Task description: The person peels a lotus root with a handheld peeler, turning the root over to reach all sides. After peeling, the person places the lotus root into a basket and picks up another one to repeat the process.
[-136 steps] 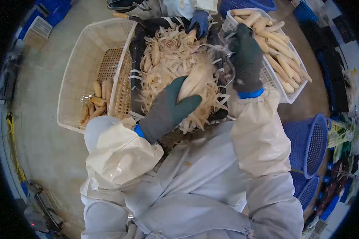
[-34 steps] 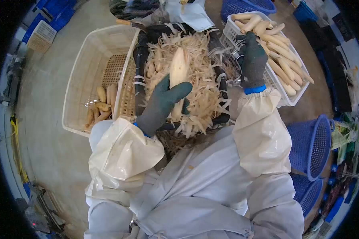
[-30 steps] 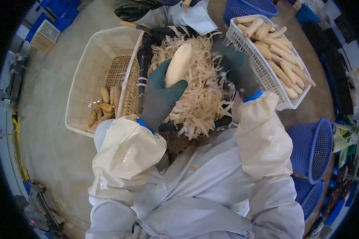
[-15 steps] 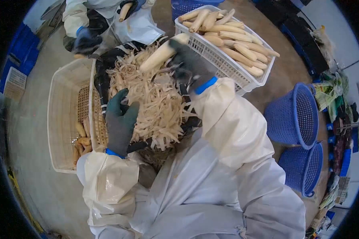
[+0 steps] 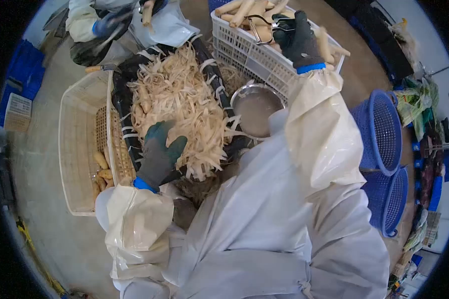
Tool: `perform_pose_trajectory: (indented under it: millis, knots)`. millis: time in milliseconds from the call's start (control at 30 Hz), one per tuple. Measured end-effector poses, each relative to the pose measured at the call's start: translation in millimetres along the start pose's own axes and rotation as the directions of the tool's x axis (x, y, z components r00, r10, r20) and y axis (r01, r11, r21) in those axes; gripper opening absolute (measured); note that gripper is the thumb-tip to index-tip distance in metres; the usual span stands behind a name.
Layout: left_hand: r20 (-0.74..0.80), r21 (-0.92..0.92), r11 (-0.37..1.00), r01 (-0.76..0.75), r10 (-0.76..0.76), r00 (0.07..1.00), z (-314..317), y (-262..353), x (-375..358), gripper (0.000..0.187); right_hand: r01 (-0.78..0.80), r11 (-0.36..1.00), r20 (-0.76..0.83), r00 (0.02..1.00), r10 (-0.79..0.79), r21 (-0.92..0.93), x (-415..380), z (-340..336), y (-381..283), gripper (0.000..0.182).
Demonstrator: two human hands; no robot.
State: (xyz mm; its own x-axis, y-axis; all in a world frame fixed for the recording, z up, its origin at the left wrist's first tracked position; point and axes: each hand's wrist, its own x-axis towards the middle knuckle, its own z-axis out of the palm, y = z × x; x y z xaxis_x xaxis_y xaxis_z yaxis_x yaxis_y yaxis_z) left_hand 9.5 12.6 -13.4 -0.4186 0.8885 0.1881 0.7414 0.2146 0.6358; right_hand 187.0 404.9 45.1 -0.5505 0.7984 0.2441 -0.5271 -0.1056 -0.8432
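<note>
Peeled roots (image 5: 240, 8) lay heaped in the white crate (image 5: 244, 55) at the far right, pale and clean. Those that showed lay with their long axes running roughly left to right, tips tilted toward the far side. One root (image 5: 324, 42) just right of the right hand (image 5: 297, 36) was blurred, its long axis running near to far. Judged from that heap, most of the peeling looked done. Only a few brown unpeeled roots (image 5: 102, 169) were left, lying mostly near to far on the floor of the cream basket (image 5: 75, 149) at the left.

The right hand, gloved, was over the crate with its fingers closed round a peeler (image 5: 258, 26), whose blade end pointed left. The left hand (image 5: 159, 154), also gloved, rested on the near edge of the peelings (image 5: 179, 94) with fingers loosely spread and held nothing that could be seen.

The peelings filled the black tub (image 5: 129, 144) between basket and crate. A metal bowl (image 5: 257, 107) of cloudy water sat just near the crate. Two blue baskets (image 5: 384, 134) lay well to the right. A co-worker's gloved hand (image 5: 107, 26) worked at the far left.
</note>
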Motion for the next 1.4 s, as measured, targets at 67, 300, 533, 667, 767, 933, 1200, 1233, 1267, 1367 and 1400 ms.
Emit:
perform_pose_trajectory:
  millis: [67,300,533,667,767,933,1200,1233,1267,1367,1400]
  knots:
    - [0.018,0.008,0.999,0.035,-0.035,0.999,-3,6,0,0.045,-0.171,0.889,-0.117,0.984,0.133,-0.424,-24,4,-25,0.043]
    - [0.165,0.049,0.992,0.116,-0.122,0.979,3,-1,-2,0.042,-0.316,0.78,-0.251,0.945,0.21,-0.541,-89,-150,77,0.034]
    - [0.274,0.152,0.984,-0.094,0.05,0.96,15,-15,-2,0.048,-0.622,0.366,-0.66,0.751,0.026,-0.693,-171,-186,168,0.043]
    - [0.202,0.188,0.981,0.048,-0.086,0.976,17,0,3,0.052,-0.069,-0.129,-0.074,0.997,0.034,-0.989,-184,-203,240,0.034]
    - [0.202,0.247,0.966,0.071,-0.123,0.972,20,10,9,0.055,-0.475,0.434,-0.5,0.864,0.062,-0.766,-197,-218,290,0.033]
    - [0.148,0.051,0.996,0.069,-0.076,0.986,15,27,20,0.057,-0.402,0.492,-0.462,0.887,-0.001,-0.773,-178,-174,219,0.03]
    - [-0.148,-0.05,0.999,-0.016,0.009,0.989,-68,34,18,0.052,-0.634,0.725,-0.514,0.731,0.449,-0.269,-113,-92,81,0.037]
    - [-0.219,-0.089,0.996,0.003,-0.022,0.976,-93,35,17,0.049,-0.429,0.714,-0.009,0.86,0.51,-0.554,-85,-251,114,0.041]
    - [-0.3,-0.137,0.99,-0.023,-0.02,0.954,-114,16,15,0.043,-0.478,0.792,-0.136,0.875,0.464,-0.379,-84,-189,62,0.039]
    - [-0.393,-0.221,0.973,0.064,-0.149,0.907,-190,-19,-11,0.038,-0.369,0.858,-0.199,0.928,0.316,-0.357,-67,-113,-4,0.038]
    - [-0.424,-0.181,0.978,0.103,-0.172,0.889,-210,-38,-27,0.037,0.031,0.648,0.033,0.999,-0.01,-0.761,-67,-99,-13,0.036]
